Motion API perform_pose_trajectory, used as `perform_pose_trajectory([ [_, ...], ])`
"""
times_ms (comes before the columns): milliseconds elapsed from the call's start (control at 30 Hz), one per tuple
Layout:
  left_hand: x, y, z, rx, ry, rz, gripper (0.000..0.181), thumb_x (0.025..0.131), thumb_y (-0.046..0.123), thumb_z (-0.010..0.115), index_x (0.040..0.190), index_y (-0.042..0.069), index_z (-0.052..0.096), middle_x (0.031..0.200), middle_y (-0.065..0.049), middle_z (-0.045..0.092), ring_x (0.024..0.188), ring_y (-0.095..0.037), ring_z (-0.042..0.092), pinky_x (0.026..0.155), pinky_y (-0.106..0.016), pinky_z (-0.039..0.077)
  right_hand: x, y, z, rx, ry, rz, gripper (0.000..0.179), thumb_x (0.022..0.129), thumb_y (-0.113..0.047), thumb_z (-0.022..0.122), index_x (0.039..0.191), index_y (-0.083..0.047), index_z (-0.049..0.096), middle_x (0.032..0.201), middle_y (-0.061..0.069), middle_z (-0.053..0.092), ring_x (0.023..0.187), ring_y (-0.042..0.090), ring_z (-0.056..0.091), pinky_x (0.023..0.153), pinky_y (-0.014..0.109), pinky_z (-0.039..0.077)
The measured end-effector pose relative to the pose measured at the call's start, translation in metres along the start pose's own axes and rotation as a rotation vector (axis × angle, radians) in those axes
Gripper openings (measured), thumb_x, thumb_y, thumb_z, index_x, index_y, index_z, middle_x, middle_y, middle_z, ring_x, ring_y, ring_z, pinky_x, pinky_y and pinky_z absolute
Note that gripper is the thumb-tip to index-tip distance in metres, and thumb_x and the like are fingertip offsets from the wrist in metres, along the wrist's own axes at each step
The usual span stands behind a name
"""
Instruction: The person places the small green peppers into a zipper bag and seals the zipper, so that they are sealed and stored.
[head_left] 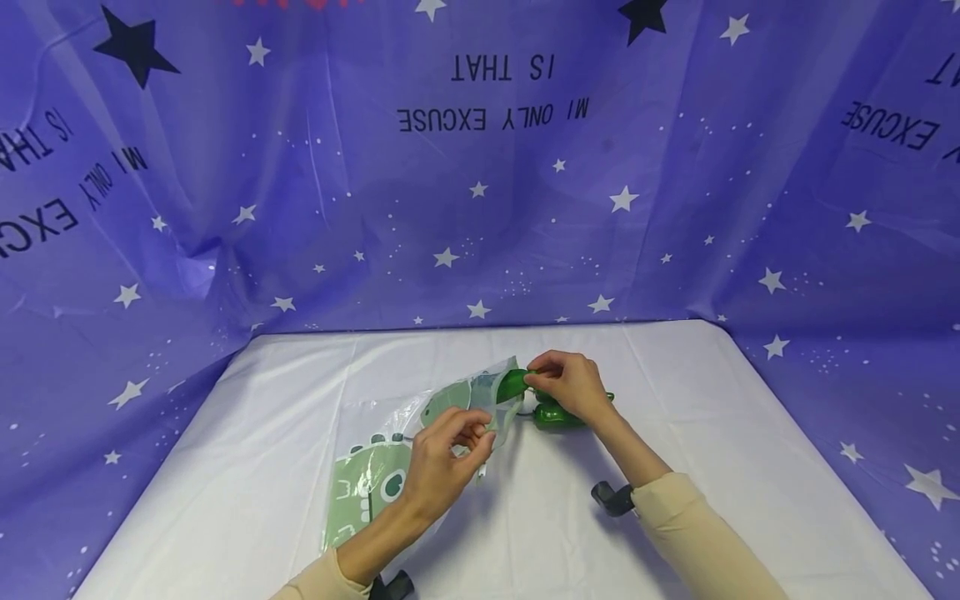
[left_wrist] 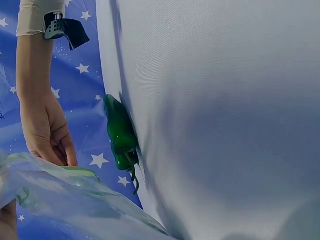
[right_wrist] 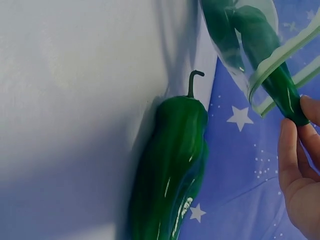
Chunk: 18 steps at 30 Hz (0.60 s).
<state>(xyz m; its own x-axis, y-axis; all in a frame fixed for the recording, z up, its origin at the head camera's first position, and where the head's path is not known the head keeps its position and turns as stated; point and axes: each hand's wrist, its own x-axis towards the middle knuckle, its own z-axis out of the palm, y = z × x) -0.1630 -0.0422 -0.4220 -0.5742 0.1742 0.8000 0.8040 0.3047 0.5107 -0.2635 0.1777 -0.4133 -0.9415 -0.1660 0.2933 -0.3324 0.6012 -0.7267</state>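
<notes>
A clear zip bag (head_left: 375,421) printed with a green cartoon dinosaur lies at the left and rises toward its raised mouth. My left hand (head_left: 446,458) pinches the near edge of that mouth. At the far side, my right hand (head_left: 573,383) pinches the tip of a long green pepper (right_wrist: 280,85), whose other end is inside the bag. Another green pepper (right_wrist: 220,25) shows through the plastic. More green peppers (head_left: 558,415) lie on the cloth below my right hand; one pepper (right_wrist: 172,165) has a curved stem.
A white cloth (head_left: 585,550) covers the table. Behind and beside it hang purple-blue sheets (head_left: 480,225) with stars and lettering. Black wrist mounts (head_left: 611,498) stick out by both sleeves.
</notes>
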Motion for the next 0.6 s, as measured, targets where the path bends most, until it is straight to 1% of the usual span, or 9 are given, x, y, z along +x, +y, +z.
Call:
perform_pose_trajectory([
  [233,0.0,-0.003,0.001,-0.001,0.008,0.02,0.027,0.073,-0.009,0.075,0.096,0.001,0.065,0.079,-0.005,0.06,0.063,-0.014,0.063,0.054,-0.017,0.052,-0.001,0.0,0.004,0.034,-0.017,0.023,0.013,0.077,-0.018,0.079,0.089,-0.017,0.074,0.076,-0.006,0.07,0.071,0.008,0.066,0.069,0.032,0.053],
  [467,0.003,0.001,0.0,-0.016,0.005,0.039,0.027,0.071,-0.014,0.073,0.093,-0.001,0.064,0.077,-0.007,0.059,0.062,-0.015,0.062,0.055,-0.018,0.053,-0.002,0.0,0.011,0.021,-0.031,0.024,0.012,0.078,-0.022,0.079,0.089,-0.018,0.075,0.076,-0.006,0.07,0.069,0.008,0.065,0.064,0.03,0.054],
  [600,0.005,0.004,-0.001,-0.021,0.007,0.035,0.027,0.071,-0.014,0.073,0.093,-0.001,0.064,0.077,-0.007,0.059,0.062,-0.016,0.062,0.055,-0.019,0.053,-0.001,-0.002,0.016,0.019,-0.03,0.028,0.013,0.077,-0.022,0.08,0.088,-0.018,0.075,0.075,-0.006,0.07,0.068,0.007,0.065,0.065,0.03,0.054],
])
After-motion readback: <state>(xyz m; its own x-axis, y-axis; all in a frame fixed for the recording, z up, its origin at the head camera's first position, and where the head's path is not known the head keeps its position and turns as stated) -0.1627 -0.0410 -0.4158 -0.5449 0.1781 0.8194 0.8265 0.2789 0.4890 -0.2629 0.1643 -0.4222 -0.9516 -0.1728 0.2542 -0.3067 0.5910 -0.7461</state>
